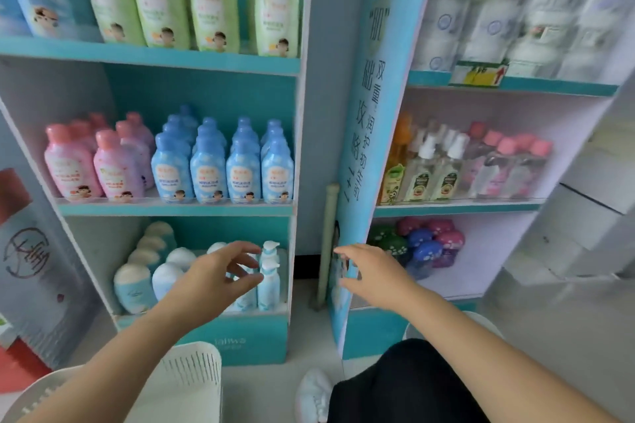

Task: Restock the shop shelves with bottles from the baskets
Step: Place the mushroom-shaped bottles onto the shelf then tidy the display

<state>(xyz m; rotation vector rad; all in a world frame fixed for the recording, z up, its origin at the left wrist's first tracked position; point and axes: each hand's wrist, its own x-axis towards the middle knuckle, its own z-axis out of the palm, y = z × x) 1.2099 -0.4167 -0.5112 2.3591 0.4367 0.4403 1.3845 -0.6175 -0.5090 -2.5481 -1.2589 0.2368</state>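
White basket low left, contents hidden. Our left hand, fingers spread, empty, just beside pump bottles on btm shelf; right hand spread too, holding nothing. Shelves look nearly full, so we judge restock mostly done.
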